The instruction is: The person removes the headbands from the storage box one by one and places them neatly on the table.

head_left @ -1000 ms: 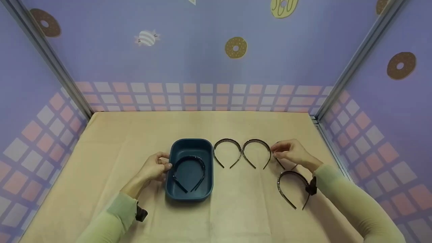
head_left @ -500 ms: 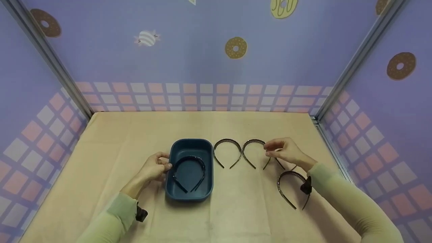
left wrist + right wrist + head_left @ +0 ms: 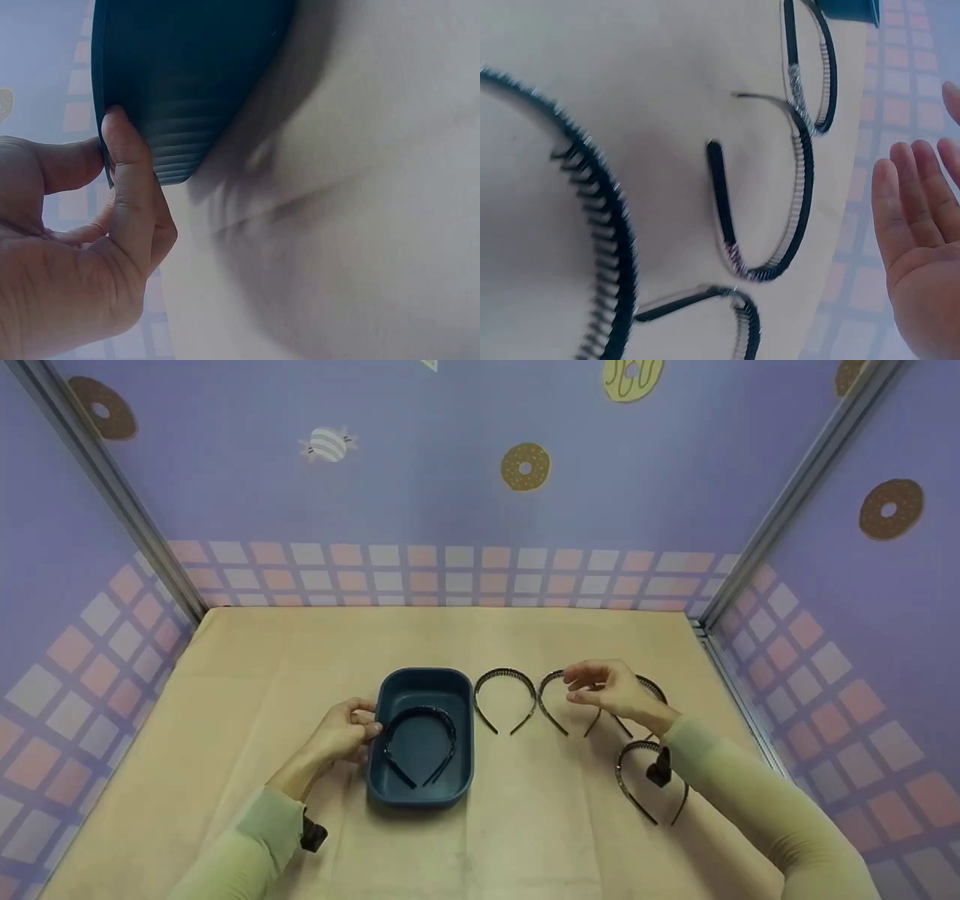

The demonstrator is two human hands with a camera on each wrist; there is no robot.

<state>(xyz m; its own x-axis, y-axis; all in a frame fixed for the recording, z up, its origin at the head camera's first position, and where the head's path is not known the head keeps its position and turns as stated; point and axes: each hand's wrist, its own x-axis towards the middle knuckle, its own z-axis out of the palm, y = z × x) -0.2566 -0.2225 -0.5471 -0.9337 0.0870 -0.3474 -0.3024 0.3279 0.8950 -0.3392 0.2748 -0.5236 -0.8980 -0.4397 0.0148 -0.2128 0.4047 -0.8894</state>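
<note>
My left hand [image 3: 343, 733] pinches the left rim of a dark blue plastic basin [image 3: 424, 686], thumb on one side and fingers on the other. Inside the basin lies a black headband [image 3: 421, 709]. My right hand [image 3: 611, 690] hovers over a row of toothed headbands with its fingers loosely extended and nothing in them. Under it, partly covered, is the middle headband [image 3: 550, 678]; beside that, near the basin, lies another headband [image 3: 506, 670]. The rightmost headband [image 3: 655, 686] in the row is half hidden by the hand. A nearer headband [image 3: 625, 787] lies below the right wrist.
A beige cloth [image 3: 525, 847] covers the table. Purple patterned walls [image 3: 420, 502] stand at the back and both sides, with metal posts [image 3: 795, 487] in the corners.
My right hand has moved left and slightly up, from the rightmost headband in the row to above the middle one. The left hand and the basin stay in place.
</note>
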